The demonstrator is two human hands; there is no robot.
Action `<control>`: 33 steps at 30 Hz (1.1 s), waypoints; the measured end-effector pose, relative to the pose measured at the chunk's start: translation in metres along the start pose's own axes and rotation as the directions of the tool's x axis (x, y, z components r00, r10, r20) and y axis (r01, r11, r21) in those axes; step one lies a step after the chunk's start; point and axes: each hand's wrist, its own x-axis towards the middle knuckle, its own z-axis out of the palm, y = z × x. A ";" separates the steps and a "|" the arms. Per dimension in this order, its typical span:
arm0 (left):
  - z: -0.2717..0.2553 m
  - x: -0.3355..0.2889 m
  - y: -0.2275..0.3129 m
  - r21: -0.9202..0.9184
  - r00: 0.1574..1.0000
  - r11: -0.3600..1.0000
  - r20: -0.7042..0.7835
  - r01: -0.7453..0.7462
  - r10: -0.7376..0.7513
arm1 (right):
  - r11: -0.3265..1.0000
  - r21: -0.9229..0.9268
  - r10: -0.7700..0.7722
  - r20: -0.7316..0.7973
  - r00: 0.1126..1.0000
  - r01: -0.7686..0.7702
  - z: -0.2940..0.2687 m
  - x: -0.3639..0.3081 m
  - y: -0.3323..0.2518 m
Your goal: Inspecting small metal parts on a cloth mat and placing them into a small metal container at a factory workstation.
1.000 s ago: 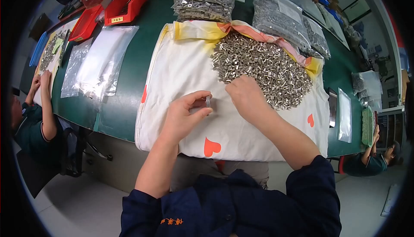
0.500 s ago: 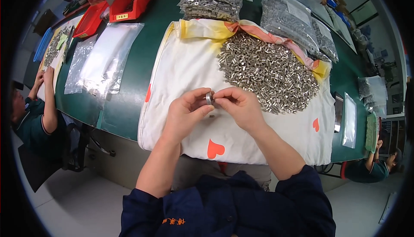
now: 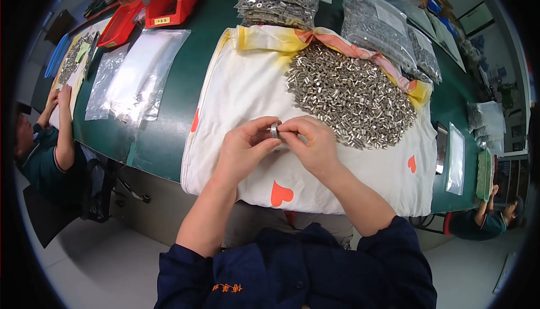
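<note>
Between left hand (image 3: 237, 147) and right hand (image 3: 316, 147): small silvery metal ring (image 3: 274, 130). Left pinches it, thumb against fingers; right fingertips drawn together at its right side, can't tell if gripping anything. Step looks like fingertip work on the ring; next calls for steady left pinch, fine right control. White heart-printed cloth (image 3: 247, 84) below, heap of short shiny metal cylinders (image 3: 354, 95) beyond right.

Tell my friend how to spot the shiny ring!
Find the green table and its white cloth with red hearts. Over the cloth, the left hand pinches the metal ring. Unlike the heaped metal cylinders, it is bigger and hoop-shaped.
</note>
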 end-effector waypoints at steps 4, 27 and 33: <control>0.002 0.001 0.004 0.081 1.000 0.997 0.018 0.007 -0.009 | 0.972 0.115 0.188 0.155 0.970 -0.207 -0.010 0.006 0.002; 0.003 0.001 0.009 0.111 0.996 0.994 0.083 0.014 -0.023 | 0.724 -0.600 -0.291 0.182 0.939 0.340 -0.027 0.042 0.028; 0.002 -0.001 0.006 -0.081 0.999 0.996 -0.008 0.048 -0.049 | 0.986 0.076 0.131 0.178 0.975 -0.146 -0.014 0.009 -0.005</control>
